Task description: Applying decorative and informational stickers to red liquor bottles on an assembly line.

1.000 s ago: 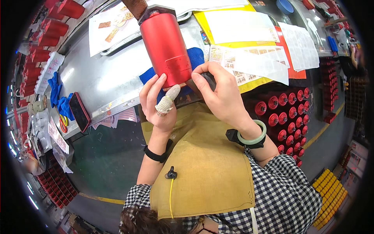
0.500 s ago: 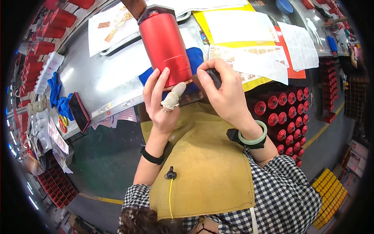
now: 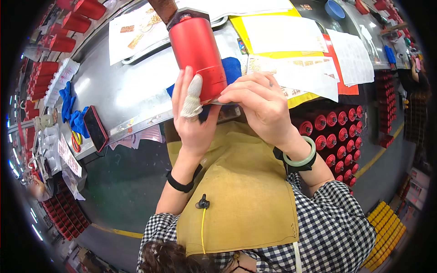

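Note:
A red metal cylinder (image 3: 196,48) hangs at a tilt from a dark metal holder (image 3: 184,17), its lower end toward me. My left hand (image 3: 193,120) lies along the cylinder's lower left side, fingers stretched out; one finger wears a whitish cloth sleeve (image 3: 193,91). At the lower rim, my right hand (image 3: 266,107) is closed in a pinch. A thin pale edge shows by its fingertips, but what they hold is mostly hidden. Behind the cylinder's lower end lies a blue cloth (image 3: 232,68).
Printed sheets (image 3: 291,68) and yellow sheets cover the metal bench (image 3: 114,98) to the right. A phone (image 3: 95,128) and blue gloves (image 3: 75,118) lie at the left edge. Racked red cylinders (image 3: 334,136) stand below on the right.
My right hand has turned over and its fingers have come to the cylinder's lower rim; the dark thing seen in it is now hidden. My left fingers have straightened against the cylinder.

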`<action>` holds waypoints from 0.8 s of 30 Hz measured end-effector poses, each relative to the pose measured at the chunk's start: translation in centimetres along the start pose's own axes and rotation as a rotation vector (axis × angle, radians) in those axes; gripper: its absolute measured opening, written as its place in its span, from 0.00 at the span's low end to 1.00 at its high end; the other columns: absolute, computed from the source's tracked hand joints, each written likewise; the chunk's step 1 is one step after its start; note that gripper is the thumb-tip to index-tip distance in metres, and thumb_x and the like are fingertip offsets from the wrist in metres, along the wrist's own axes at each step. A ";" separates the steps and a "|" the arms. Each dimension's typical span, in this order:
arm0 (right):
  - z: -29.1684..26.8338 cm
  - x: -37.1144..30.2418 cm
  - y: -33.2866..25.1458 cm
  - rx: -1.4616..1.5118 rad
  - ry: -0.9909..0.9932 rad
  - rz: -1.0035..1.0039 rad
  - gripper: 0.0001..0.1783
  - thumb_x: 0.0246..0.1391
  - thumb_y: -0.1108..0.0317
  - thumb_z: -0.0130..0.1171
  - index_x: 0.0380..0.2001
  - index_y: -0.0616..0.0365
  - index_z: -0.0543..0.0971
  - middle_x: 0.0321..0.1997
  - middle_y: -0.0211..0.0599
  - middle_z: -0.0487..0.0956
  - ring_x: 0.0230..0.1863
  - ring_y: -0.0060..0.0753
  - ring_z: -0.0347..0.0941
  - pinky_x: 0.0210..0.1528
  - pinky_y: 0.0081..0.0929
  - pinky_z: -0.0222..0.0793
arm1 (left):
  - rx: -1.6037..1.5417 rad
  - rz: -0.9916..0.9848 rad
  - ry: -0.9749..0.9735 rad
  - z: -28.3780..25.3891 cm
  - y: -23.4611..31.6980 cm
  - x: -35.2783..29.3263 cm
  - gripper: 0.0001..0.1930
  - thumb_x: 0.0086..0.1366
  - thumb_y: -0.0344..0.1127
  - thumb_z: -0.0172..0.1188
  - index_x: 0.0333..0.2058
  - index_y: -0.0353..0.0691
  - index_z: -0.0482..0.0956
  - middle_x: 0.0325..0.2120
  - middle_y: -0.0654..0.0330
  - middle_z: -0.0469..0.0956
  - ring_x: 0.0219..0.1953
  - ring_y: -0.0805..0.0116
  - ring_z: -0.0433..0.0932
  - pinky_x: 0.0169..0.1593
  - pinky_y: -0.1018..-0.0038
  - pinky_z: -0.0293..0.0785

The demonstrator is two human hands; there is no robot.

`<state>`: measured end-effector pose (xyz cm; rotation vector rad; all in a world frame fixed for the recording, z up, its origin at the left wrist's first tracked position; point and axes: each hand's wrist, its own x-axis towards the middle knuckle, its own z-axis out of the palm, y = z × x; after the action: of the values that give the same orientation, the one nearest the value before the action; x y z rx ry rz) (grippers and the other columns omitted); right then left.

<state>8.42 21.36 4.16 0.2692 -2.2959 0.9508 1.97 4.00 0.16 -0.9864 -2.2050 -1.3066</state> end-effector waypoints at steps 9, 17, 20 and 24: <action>0.1 -1.1 0.7 -0.038 0.040 -0.028 0.09 0.44 0.75 0.64 0.31 0.52 0.86 0.35 0.27 0.86 0.40 0.30 0.82 0.48 0.31 0.73 | -0.174 -0.357 -0.021 0.0 -1.0 -1.2 0.42 0.52 0.17 0.70 0.68 0.38 0.72 0.70 0.44 0.68 0.72 0.44 0.67 0.67 0.60 0.71; 0.2 -0.9 -0.3 -0.075 0.014 -0.054 0.09 0.44 0.74 0.64 0.32 0.53 0.87 0.35 0.26 0.87 0.40 0.30 0.82 0.48 0.31 0.73 | 0.110 0.068 -0.126 0.3 -0.8 1.4 0.41 0.49 0.15 0.68 0.66 0.33 0.73 0.68 0.48 0.71 0.73 0.44 0.64 0.72 0.48 0.64; 0.2 -1.2 -0.2 -0.064 0.011 -0.034 0.09 0.45 0.75 0.64 0.32 0.53 0.87 0.35 0.26 0.87 0.40 0.30 0.82 0.48 0.31 0.73 | 0.061 0.049 -0.121 0.0 -0.8 1.4 0.41 0.49 0.16 0.70 0.66 0.32 0.72 0.67 0.48 0.72 0.73 0.44 0.65 0.72 0.48 0.64; 0.0 -1.3 0.2 -0.038 -0.006 0.009 0.09 0.47 0.77 0.62 0.32 0.53 0.86 0.34 0.26 0.86 0.41 0.31 0.82 0.48 0.31 0.73 | 0.078 0.060 -0.103 0.2 -0.9 1.3 0.41 0.49 0.19 0.73 0.65 0.32 0.73 0.67 0.47 0.72 0.72 0.44 0.67 0.72 0.50 0.66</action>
<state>9.34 21.49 3.27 0.2458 -2.3197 0.9115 0.43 4.38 0.36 -1.1035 -2.2660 -1.1579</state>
